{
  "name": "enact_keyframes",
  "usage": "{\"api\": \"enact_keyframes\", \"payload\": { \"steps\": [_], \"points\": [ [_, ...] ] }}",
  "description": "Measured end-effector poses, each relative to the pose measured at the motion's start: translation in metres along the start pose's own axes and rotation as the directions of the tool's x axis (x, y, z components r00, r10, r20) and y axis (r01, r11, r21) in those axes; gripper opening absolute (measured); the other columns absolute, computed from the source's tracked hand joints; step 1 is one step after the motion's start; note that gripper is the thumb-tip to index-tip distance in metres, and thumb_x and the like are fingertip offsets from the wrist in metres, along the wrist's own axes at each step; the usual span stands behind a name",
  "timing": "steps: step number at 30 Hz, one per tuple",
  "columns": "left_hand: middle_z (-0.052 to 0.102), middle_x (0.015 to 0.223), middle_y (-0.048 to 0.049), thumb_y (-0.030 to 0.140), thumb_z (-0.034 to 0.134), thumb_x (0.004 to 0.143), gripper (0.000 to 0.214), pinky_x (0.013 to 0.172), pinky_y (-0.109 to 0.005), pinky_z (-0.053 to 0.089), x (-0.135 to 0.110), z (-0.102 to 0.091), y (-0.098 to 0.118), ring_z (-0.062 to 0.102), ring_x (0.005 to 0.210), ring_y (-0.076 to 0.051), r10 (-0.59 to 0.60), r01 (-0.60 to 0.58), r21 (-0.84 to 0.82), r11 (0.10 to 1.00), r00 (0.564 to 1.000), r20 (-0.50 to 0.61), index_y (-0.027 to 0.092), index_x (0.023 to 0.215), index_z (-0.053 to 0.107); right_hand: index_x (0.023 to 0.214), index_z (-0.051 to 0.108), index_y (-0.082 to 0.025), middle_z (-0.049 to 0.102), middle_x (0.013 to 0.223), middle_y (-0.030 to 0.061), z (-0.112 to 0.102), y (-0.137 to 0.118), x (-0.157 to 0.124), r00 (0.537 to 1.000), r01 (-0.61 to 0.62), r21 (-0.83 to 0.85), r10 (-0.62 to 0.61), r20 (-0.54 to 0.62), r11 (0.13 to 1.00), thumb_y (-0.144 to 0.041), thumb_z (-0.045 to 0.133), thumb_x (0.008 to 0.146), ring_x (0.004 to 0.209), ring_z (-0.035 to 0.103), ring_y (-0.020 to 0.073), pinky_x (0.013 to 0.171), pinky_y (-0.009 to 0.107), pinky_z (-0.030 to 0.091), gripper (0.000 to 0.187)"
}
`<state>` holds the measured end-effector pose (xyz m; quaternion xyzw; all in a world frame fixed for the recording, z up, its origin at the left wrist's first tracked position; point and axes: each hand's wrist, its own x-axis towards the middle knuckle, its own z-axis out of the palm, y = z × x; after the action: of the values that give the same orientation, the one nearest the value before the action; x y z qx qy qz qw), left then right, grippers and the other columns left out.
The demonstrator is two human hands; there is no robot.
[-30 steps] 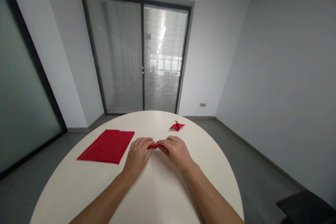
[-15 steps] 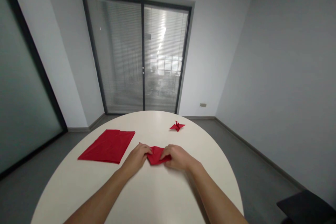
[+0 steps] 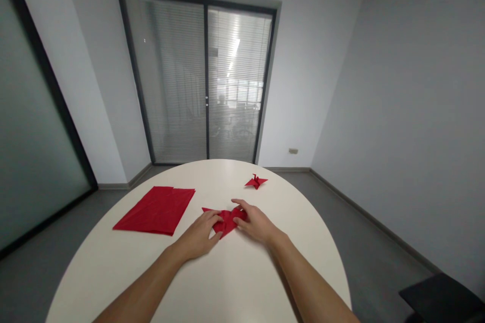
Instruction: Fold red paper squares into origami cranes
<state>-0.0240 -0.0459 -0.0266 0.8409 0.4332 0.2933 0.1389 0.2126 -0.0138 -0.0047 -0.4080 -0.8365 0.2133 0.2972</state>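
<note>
A piece of folded red paper [image 3: 228,221] lies on the white table in front of me, with creased flaps and a point sticking out to the left. My left hand [image 3: 200,234] holds its left part, fingers over the top and the thumb by the near edge. On the right side, my right hand [image 3: 257,222] touches the paper with its thumb, while the index finger is stretched out above the far edge, apart from the thumb. The hands partly cover both ends of the paper. Beyond them stands a red origami crane [image 3: 256,181] with its wings spread.
Flat red paper [image 3: 155,211], apparently stacked sheets, lies to the left on the round white table [image 3: 227,282]. A black chair part [image 3: 443,295] shows at the lower right. Glass panels with blinds [image 3: 166,81] stand behind the table.
My right hand has loosened from its closed grip and spread its thumb and index finger. My left thumb has moved towards the near edge. The folded paper now shows a different, more pointed shape.
</note>
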Motion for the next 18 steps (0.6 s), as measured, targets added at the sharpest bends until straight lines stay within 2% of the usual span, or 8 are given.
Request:
{"api": "enact_keyframes", "payload": {
  "steps": [2,4,7,9,10,13,15,18],
  "points": [
    [0.059,0.134,-0.0116,0.021,0.057,0.085,0.033,0.108,-0.044,0.042,0.0,0.0,-0.001,0.053,0.126,-0.027,0.009,-0.009,-0.003,1.0,1.0,-0.011,0.023,0.118,0.063,0.142,0.045,-0.022,0.064,0.126,0.011,0.008,0.003,0.003,0.999,0.034,-0.037,-0.035,-0.042,0.999,-0.023,0.059,0.086,0.112,0.06,0.0236,0.098,0.038,0.045,0.058],
    [0.061,0.132,-0.0119,0.016,0.056,0.084,0.039,0.107,-0.042,0.043,0.0,0.0,-0.002,0.055,0.123,-0.026,0.013,-0.013,-0.011,1.0,1.0,-0.022,0.023,0.122,0.061,0.137,0.05,-0.02,0.061,0.129,0.0119,0.015,0.005,0.005,0.995,0.075,-0.102,-0.081,-0.055,0.992,-0.019,0.062,0.083,0.117,0.056,0.0247,0.102,0.04,0.042,0.055],
    [0.061,0.131,-0.0126,0.012,0.053,0.083,0.049,0.105,-0.041,0.045,0.001,0.001,-0.002,0.058,0.119,-0.025,0.008,-0.008,-0.012,1.0,1.0,-0.016,0.021,0.13,0.056,0.119,0.064,-0.019,0.06,0.129,0.0115,0.02,0.003,0.008,0.993,0.102,-0.214,-0.113,-0.037,0.972,-0.017,0.063,0.083,0.118,0.053,0.0248,0.103,0.041,0.04,0.037],
    [0.059,0.136,-0.0133,0.014,0.051,0.086,0.049,0.108,-0.042,0.043,0.001,0.003,-0.004,0.055,0.124,-0.025,-0.002,0.002,0.007,1.0,1.0,0.008,0.02,0.135,0.053,0.108,0.069,-0.02,0.061,0.128,0.0109,0.02,-0.001,0.008,0.994,0.096,-0.275,-0.104,-0.014,0.957,-0.019,0.058,0.087,0.118,0.053,0.0247,0.102,0.042,0.041,0.024],
    [0.056,0.14,-0.0138,0.016,0.049,0.089,0.048,0.11,-0.043,0.04,0.001,0.004,-0.006,0.052,0.129,-0.025,-0.011,0.01,0.025,1.0,0.999,0.031,0.019,0.137,0.052,0.108,0.07,-0.021,0.062,0.127,0.0107,0.02,-0.004,0.008,0.995,0.096,-0.292,-0.1,0.0,0.951,-0.02,0.055,0.09,0.118,0.053,0.0246,0.101,0.042,0.041,0.024],
    [0.046,0.15,-0.0147,0.024,0.039,0.097,0.046,0.116,-0.049,0.031,0.001,0.009,-0.01,0.04,0.141,-0.026,-0.034,0.022,0.105,0.994,0.992,0.121,0.017,0.142,0.048,0.129,0.061,-0.017,0.059,0.135,0.0135,0.023,-0.012,0.004,0.992,0.115,-0.281,-0.095,0.082,0.953,-0.029,0.048,0.096,0.126,0.05,0.0265,0.107,0.044,0.037,0.037],
    [0.04,0.153,-0.0147,0.026,0.038,0.098,0.048,0.117,-0.051,0.028,0.001,0.012,-0.012,0.034,0.144,-0.026,-0.043,0.018,0.158,0.987,0.987,0.156,0.016,0.145,0.044,0.144,0.046,-0.013,0.047,0.148,0.0173,0.026,-0.016,0.001,0.983,0.108,-0.247,-0.067,0.17,0.963,-0.038,0.044,0.098,0.138,0.04,0.0299,0.114,0.048,0.029,0.052],
    [0.039,0.153,-0.0165,0.029,0.043,0.096,0.052,0.117,-0.052,0.027,0.0,0.014,-0.014,0.034,0.144,-0.029,-0.093,0.061,0.228,0.972,0.987,0.133,0.014,0.146,0.043,0.152,0.031,-0.012,0.028,0.158,0.0178,0.031,-0.018,-0.003,0.963,0.055,-0.223,0.007,0.269,0.973,-0.045,0.035,0.1,0.147,0.023,0.0335,0.118,0.055,0.019,0.062]
  ]
}}
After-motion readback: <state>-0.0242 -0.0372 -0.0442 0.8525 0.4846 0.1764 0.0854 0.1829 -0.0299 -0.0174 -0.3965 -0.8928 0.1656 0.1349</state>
